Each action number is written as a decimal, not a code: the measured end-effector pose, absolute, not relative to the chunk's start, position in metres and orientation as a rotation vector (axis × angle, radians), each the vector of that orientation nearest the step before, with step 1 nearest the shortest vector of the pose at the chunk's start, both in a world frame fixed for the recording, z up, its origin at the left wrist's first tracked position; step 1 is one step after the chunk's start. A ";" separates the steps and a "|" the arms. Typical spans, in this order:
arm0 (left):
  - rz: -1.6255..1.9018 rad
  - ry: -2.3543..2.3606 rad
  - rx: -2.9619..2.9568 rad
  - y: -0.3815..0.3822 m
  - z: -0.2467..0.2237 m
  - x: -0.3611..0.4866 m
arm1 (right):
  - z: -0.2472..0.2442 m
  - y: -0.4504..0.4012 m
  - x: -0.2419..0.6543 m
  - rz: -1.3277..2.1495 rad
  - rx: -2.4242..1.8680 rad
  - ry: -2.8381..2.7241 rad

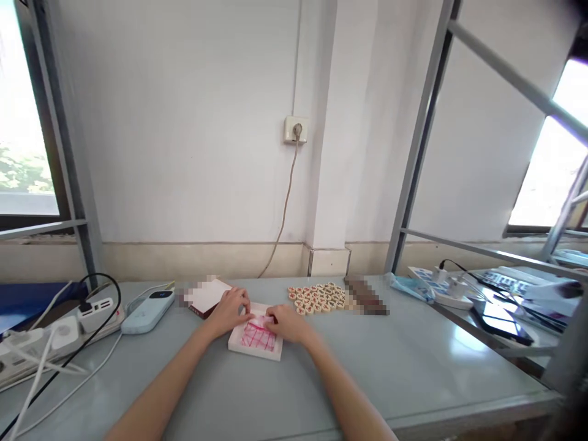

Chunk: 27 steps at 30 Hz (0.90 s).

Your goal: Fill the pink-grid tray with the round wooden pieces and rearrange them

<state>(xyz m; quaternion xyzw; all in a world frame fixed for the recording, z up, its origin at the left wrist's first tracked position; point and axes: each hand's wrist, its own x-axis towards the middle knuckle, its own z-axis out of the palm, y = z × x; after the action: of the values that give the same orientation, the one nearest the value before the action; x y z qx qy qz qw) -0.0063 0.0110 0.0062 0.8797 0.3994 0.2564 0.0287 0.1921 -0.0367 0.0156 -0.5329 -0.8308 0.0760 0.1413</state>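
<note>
A shallow white box (255, 352) lies on the table in front of me. Inside it is a folded, see-through xiangqi board sheet (258, 337) with pink-red grid lines. My left hand (229, 312) reaches over the box's left side, its thumb and bent fingers closed at the sheet's far left corner. From the right, my right hand (287, 323) curls its fingers onto the sheet's upper right part. The fingertips of both hands are partly hidden. Several round xiangqi pieces (316, 299) with red and dark characters are grouped in rows beyond my right hand.
Behind my left hand lies a box lid (209, 297), white inside. A brown strip (366, 295), partly blurred, is right of the pieces. Leftward are a light blue power bank (149, 311) and a power strip (64, 334) with cables. A metal frame (420, 135) stands at the right.
</note>
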 end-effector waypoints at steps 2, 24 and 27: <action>0.806 1.236 2.718 0.008 0.006 -0.002 | 0.016 -0.038 0.193 0.198 -1.526 -2.408; 0.704 1.087 2.415 0.015 -0.009 0.004 | 0.017 -0.046 0.191 0.113 -1.392 -2.461; 0.707 1.109 2.421 0.012 -0.007 0.006 | 0.017 -0.046 0.191 0.075 -1.356 -2.436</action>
<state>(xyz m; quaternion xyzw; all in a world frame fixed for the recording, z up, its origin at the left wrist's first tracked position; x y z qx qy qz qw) 0.0058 0.0121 -0.0075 0.8623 0.3951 0.2520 0.1921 0.1906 -0.0460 0.0165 -0.4788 -0.8598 0.0266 0.1755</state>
